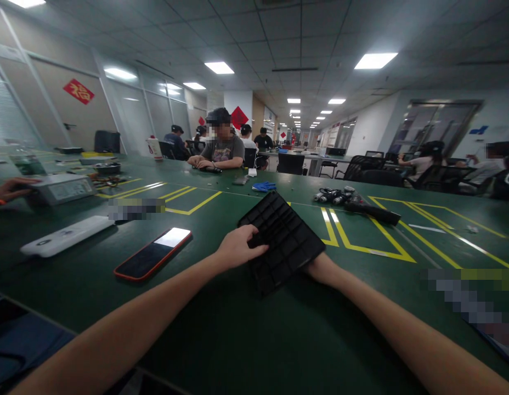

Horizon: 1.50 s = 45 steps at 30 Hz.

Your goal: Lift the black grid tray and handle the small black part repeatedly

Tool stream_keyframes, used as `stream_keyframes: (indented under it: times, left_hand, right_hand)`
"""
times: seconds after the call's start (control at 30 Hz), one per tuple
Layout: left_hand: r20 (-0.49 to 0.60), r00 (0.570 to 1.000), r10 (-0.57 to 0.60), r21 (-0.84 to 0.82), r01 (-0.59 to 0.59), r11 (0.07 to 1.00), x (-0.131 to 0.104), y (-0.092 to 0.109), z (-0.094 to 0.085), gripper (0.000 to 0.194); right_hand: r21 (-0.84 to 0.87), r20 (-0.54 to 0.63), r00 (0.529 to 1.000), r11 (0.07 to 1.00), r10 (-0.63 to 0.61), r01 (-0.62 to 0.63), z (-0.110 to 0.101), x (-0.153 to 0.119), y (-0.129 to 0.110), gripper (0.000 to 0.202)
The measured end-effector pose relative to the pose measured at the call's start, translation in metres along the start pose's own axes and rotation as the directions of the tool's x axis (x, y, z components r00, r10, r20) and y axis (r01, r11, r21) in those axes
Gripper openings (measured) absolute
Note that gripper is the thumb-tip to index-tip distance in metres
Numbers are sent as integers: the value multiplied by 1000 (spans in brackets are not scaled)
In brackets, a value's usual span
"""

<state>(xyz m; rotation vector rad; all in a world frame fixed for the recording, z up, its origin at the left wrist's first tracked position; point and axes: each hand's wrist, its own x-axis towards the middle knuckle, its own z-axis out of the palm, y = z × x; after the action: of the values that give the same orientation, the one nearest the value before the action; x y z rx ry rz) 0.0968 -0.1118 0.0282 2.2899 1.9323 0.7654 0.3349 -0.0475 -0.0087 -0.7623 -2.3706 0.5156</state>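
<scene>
A black compartment tray [285,236] is tilted above the green table in front of me, its grid of square cells facing up toward me. My right hand [320,267] grips it at the lower right edge, with the fingers hidden behind the tray. Over the tray's left side lies my left hand [242,247], its thumb and forefinger apart and touching the cells; nothing shows between them. The other fingertips are hard to make out against the black plastic. I see no distinct item in the dark cells.
A phone with an orange case [153,255] and a white device [69,236] lie left. Blue gloves [264,187] and a bundle of black cables [337,196] lie beyond the tray. Another person's hand touches a grey box [61,189]. Across the table [238,334] sits a person [221,145].
</scene>
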Motion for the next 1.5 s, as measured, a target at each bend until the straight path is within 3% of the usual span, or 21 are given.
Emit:
stream_keyframes:
  times: [0.07,0.17,0.27,0.4,0.5,0.6,0.67,0.73,0.8,0.9,1.0,1.1,1.13,1.2,1.27,1.33,1.4,1.5]
  left_hand:
    - [-45,991,-122,87,126,988,8,-16,-8,43]
    - [-80,947,-311,211,321,923,18,-44,-17,46]
    - [-73,900,-429,309,429,849,22,-67,-22,51]
    - [-63,879,-472,335,464,820,25,-71,-25,48]
    - [-158,924,-347,238,377,895,23,-55,-27,40]
    - [-217,967,-133,48,147,988,13,-25,-19,40]
    - [-133,991,14,-71,-23,997,1,-3,-6,46]
    - [-18,984,176,-103,-177,979,-9,13,12,49]
    - [90,964,249,-102,-240,966,-15,20,29,51]
    - [192,945,263,-107,-246,963,-16,18,42,48]
    - [172,946,274,-82,-263,961,-16,17,37,40]
    - [146,921,361,-96,-350,932,-27,33,25,36]
    - [169,892,419,-123,-403,907,-32,42,22,36]
    - [250,791,559,-193,-525,829,-45,60,18,34]
    - [314,673,669,-246,-623,742,-54,76,17,32]
    - [329,618,714,-257,-669,697,-59,85,17,29]
    - [319,653,687,-218,-655,724,-58,87,17,27]
    - [295,783,547,-80,-550,831,-49,77,16,24]
  right_hand:
    - [-138,-21,989,980,143,-145,-17,3,13,52]
    - [-406,-176,918,824,354,-396,-42,0,41,61]
    - [-551,-246,862,668,443,-500,-58,-10,70,57]
    - [-585,-202,823,609,530,-536,-65,-19,86,54]
    - [-612,-260,848,601,462,-515,-65,-13,73,62]
    - [-629,-293,903,647,316,-430,-51,-2,41,59]
    - [-583,-219,940,737,261,-341,-30,2,15,56]
    - [-531,-50,972,818,232,-222,-5,1,-9,57]
    - [-477,113,975,871,190,-115,17,-2,-27,58]
    - [-415,207,962,906,181,-82,30,-6,-37,58]
    - [-416,170,974,907,146,-63,17,-2,-27,52]
    - [-559,-64,988,816,139,-151,-11,2,0,47]
    - [-616,-159,978,760,138,-208,-21,1,13,47]
    - [-697,-288,943,639,166,-326,-38,-2,39,48]
    - [-705,-304,901,563,310,-431,-50,-8,63,48]
    - [-663,-241,855,566,460,-491,-56,-13,81,48]
    - [-632,-196,835,585,515,-509,-57,-16,90,50]
    - [-644,-202,848,586,490,-492,-54,-15,92,49]
